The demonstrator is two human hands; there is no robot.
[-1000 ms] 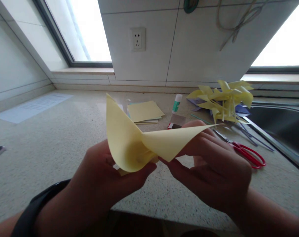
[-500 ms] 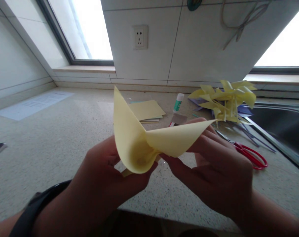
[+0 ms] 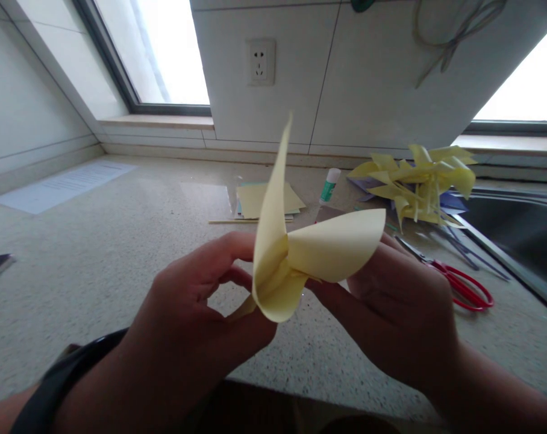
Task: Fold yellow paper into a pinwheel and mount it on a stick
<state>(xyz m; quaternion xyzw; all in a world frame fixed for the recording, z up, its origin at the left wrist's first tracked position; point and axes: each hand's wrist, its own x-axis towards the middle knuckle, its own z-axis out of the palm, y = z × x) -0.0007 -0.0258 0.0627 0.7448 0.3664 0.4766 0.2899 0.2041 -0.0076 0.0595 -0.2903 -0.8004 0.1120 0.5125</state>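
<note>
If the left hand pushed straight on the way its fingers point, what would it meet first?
The left hand already pinches the paper; straight beyond it probably lies the right hand, though depth is unclear.

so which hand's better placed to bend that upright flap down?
Probably the left hand: fingers beside the upright flap of the paper; right hand is behind the curled flap, supporting it.

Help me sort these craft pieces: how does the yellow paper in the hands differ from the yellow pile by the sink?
The held paper shows two broad curled flaps; the pile shows many narrow pointed flaps, tangled. The held paper is pinched between left hand and right hand; the pile lies untouched on the countertop. Both are pale yellow paper.
</note>
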